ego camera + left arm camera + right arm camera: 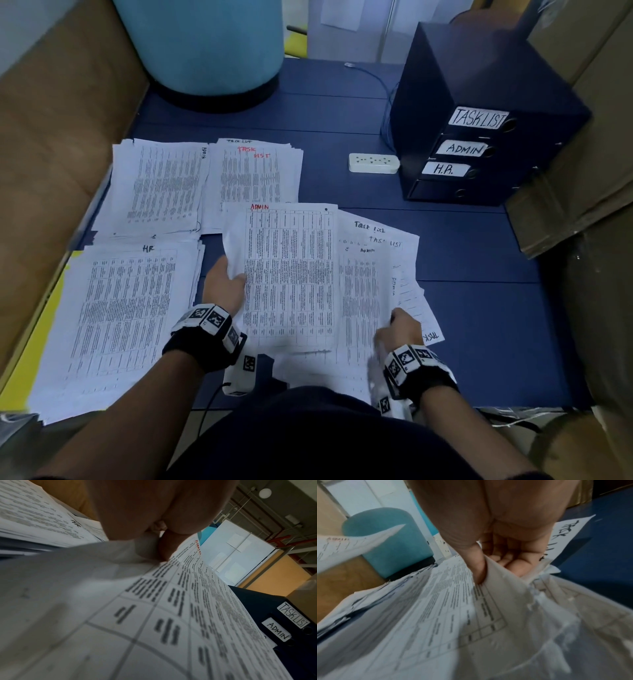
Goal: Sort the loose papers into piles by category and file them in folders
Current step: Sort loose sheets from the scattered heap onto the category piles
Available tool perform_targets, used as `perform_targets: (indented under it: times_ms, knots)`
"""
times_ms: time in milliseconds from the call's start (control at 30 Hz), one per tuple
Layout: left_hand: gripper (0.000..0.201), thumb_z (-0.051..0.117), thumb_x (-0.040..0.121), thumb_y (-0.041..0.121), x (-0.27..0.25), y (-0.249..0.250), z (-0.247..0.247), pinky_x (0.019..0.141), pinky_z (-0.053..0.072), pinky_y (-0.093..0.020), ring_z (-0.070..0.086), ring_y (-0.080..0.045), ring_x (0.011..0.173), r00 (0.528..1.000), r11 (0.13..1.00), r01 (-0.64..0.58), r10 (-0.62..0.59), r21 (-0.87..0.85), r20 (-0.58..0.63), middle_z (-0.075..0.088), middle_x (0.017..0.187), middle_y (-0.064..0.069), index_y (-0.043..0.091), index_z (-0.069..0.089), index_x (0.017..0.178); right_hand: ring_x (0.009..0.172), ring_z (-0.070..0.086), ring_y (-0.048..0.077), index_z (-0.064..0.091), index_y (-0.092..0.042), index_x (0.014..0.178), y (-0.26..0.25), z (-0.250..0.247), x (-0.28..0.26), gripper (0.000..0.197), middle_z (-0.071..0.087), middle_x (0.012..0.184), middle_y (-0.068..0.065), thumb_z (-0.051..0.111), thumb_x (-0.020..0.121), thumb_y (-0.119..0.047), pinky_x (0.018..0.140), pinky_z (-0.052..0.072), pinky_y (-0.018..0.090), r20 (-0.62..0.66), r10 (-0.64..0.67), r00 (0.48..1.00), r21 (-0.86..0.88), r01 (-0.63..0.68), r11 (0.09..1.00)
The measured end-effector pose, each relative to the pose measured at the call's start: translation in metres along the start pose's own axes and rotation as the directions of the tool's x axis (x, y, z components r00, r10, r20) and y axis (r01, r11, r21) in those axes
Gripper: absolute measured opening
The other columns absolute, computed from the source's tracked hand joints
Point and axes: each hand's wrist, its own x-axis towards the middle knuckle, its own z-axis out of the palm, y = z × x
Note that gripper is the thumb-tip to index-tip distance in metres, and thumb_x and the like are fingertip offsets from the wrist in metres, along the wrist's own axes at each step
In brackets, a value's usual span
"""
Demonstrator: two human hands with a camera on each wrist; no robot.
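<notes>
Sorting is the step in hand. The left hand [224, 286] pinches the left edge of a sheet headed ADMIN [291, 274], thumb on top and fingers under it, and holds the sheet lifted above the unsorted stack [373, 274]. The right hand [399, 330] grips that stack at its near right edge, thumb pressed on the top page and fingers curled beneath, as the right wrist view shows. Three sorted piles lie on the blue surface [479, 308]: the ADMIN pile [156, 185] at far left, the TASK LIST pile [253, 178] just beside it, and the HR pile [123, 308] nearest the person. The binders [479, 137], labelled TASKLIST, ADMIN and H.R., stand well apart at far right, closed as far as I can tell, so filing has probably not begun. The next move likely calls for carrying the sheet left and away, over the HR pile, and laying it squarely on the ADMIN pile, while the right hand steadies the remaining papers, which include both TASK LIST and ADMIN pages.
</notes>
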Motion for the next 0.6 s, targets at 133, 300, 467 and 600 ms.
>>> perform_targets:
  times_ms: [133, 300, 467, 600]
  knots:
    - [0.054, 0.051, 0.096, 0.011, 0.004, -0.002, 0.003, 0.115, 0.024, -0.038, 0.033, -0.028, 0.138, 1.000, 1.000, 0.003, -0.003, -0.010, 0.003, 0.036, 0.150, -0.012, 0.001, 0.032, 0.145, 0.055, 0.038, 0.018, 0.038, -0.009, 0.073, 0.007, -0.017, 0.009, 0.030, 0.046, 0.068, 0.006, 0.064, 0.086, -0.007, 0.047, 0.028, 0.024, -0.038, -0.034, 0.999, 0.103, 0.038, 0.994]
    - [0.051, 0.054, 0.094, 0.014, 0.007, -0.004, 0.009, 0.112, 0.031, -0.048, 0.041, -0.031, 0.133, 0.999, 1.000, 0.007, -0.006, -0.021, 0.031, 0.044, 0.145, -0.013, 0.005, 0.038, 0.141, 0.065, 0.052, 0.018, 0.058, -0.009, 0.075, 0.008, -0.032, 0.014, 0.021, 0.059, 0.081, 0.005, 0.054, 0.096, -0.012, 0.052, 0.035, 0.023, -0.008, -0.064, 0.998, 0.031, 0.064, 0.997]
    - [0.050, 0.056, 0.092, 0.012, 0.004, 0.002, 0.014, 0.109, 0.037, -0.048, 0.048, -0.028, 0.127, 0.998, 0.999, -0.044, 0.045, -0.027, 0.049, 0.050, 0.140, -0.008, 0.009, 0.042, 0.140, 0.065, 0.051, 0.017, 0.059, -0.010, 0.107, 0.012, -0.041, 0.016, 0.026, 0.066, 0.095, 0.010, 0.039, 0.095, 0.001, 0.050, 0.036, 0.019, -0.113, -0.117, 0.987, 0.097, 0.128, 0.987]
    - [0.041, 0.057, 0.091, 0.008, -0.003, 0.015, 0.018, 0.101, 0.044, -0.043, 0.058, -0.025, 0.111, 0.991, 0.995, -0.073, 0.080, -0.072, 0.108, 0.060, 0.123, -0.004, 0.011, 0.050, 0.131, 0.074, 0.054, 0.026, 0.056, -0.010, 0.095, 0.010, -0.056, 0.020, 0.010, 0.062, 0.086, 0.008, 0.046, 0.099, -0.009, 0.061, 0.041, 0.029, -0.190, -0.200, 0.961, 0.261, 0.246, 0.933]
